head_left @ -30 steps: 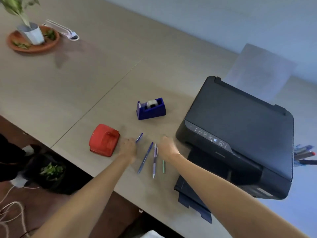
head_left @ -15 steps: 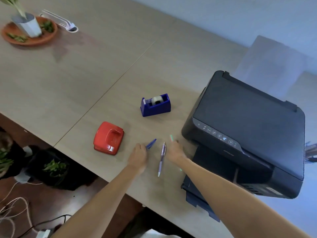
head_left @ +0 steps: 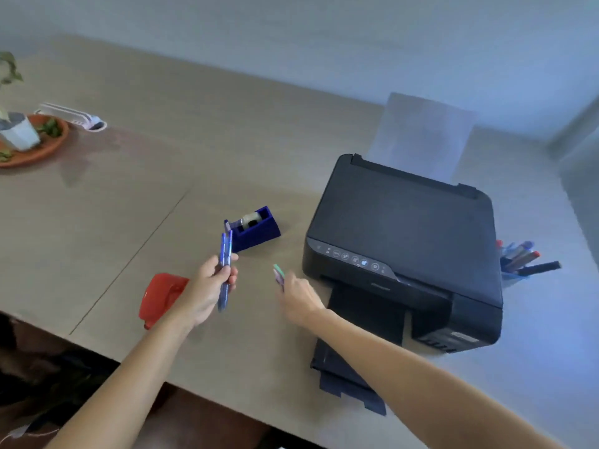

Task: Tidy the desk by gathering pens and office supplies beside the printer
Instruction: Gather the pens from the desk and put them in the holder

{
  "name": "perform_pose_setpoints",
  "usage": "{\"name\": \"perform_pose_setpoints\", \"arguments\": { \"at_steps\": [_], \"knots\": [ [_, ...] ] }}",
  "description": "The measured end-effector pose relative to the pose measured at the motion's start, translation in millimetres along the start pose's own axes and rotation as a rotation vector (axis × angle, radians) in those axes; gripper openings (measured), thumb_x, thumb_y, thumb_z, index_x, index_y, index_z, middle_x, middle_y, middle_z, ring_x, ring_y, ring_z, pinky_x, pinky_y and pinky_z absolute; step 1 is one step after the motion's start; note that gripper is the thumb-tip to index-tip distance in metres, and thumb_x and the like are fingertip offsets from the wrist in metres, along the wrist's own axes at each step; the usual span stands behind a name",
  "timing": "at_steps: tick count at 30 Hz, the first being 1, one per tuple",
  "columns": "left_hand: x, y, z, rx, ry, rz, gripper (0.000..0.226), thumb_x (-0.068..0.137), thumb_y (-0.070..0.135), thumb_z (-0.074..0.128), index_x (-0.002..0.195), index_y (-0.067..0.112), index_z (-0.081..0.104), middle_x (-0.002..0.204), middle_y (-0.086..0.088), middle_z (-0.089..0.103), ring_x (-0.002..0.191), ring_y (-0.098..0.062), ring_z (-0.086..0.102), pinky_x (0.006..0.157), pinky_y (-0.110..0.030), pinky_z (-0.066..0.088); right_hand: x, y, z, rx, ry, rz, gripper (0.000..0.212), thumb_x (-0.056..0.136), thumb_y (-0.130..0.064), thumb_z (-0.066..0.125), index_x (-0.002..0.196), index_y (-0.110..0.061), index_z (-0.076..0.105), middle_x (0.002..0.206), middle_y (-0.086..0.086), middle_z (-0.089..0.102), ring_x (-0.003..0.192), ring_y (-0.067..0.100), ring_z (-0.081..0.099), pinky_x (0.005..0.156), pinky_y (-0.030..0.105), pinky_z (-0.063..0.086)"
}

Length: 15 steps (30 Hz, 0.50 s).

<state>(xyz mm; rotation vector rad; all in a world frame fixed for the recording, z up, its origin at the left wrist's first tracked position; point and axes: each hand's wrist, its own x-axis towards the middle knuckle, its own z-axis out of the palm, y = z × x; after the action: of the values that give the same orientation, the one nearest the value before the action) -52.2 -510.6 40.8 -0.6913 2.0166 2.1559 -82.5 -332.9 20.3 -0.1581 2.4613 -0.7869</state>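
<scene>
My left hand is raised above the desk, shut on two blue pens held nearly upright. My right hand hovers just left of the black printer, shut on a green pen and a purple pen whose tips stick out above the fingers. A blue tape dispenser stands on the desk beyond my hands. A red hole punch lies behind my left wrist, partly hidden by it. A holder of pens stands right of the printer.
The printer's output tray juts out over the desk's near edge under my right forearm. A sheet of paper stands in the printer's rear feed. A potted plant on a terracotta saucer and a white power strip sit far left.
Both hands have lifted off the desk with the pens that lay there. The purple pen left lying half a second ago is now in my right hand. The view has tilted up and right.
</scene>
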Motion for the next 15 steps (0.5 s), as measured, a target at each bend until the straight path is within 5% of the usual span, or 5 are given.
{"name": "perform_pose_setpoints", "arguments": {
  "at_steps": [6, 10, 15],
  "knots": [
    [-5.9, 88.3, 122.4, -0.154, -0.177, 0.127, 0.030, 0.105, 0.023, 0.025, 0.090, 0.022, 0.051, 0.071, 0.004, 0.036, 0.043, 0.000, 0.041, 0.062, -0.020, 0.030, -82.8, 1.9, -142.6, 0.313, 0.372, -0.304, 0.029, 0.099, -0.025, 0.038, 0.075, -0.009, 0.038, 0.068, 0.009, 0.051, 0.063, 0.029, 0.049, 0.058, 0.036, 0.035],
    [-20.8, 120.6, 232.1, -0.091, -0.317, 0.226, 0.029, 0.104, 0.009, 0.028, 0.086, 0.019, 0.049, 0.076, -0.001, 0.047, 0.066, -0.008, 0.052, 0.070, -0.025, 0.048, -119.8, 67.3, -237.3, 0.625, 0.621, -0.216, 0.035, 0.097, -0.024, 0.041, 0.065, -0.010, 0.050, 0.063, 0.004, 0.051, 0.057, 0.016, 0.046, 0.054, 0.024, 0.037],
    [-41.5, 123.3, 367.9, 0.111, -0.522, 0.235, 0.024, 0.099, 0.007, 0.043, 0.085, 0.017, 0.060, 0.090, 0.000, 0.059, 0.100, -0.017, 0.056, 0.093, -0.037, 0.044, -139.9, 195.1, -320.0, 0.784, 0.913, 0.007, 0.037, 0.096, -0.031, 0.044, 0.061, -0.020, 0.042, 0.060, -0.003, 0.035, 0.055, 0.012, 0.031, 0.052, 0.027, 0.031]
  ]
}}
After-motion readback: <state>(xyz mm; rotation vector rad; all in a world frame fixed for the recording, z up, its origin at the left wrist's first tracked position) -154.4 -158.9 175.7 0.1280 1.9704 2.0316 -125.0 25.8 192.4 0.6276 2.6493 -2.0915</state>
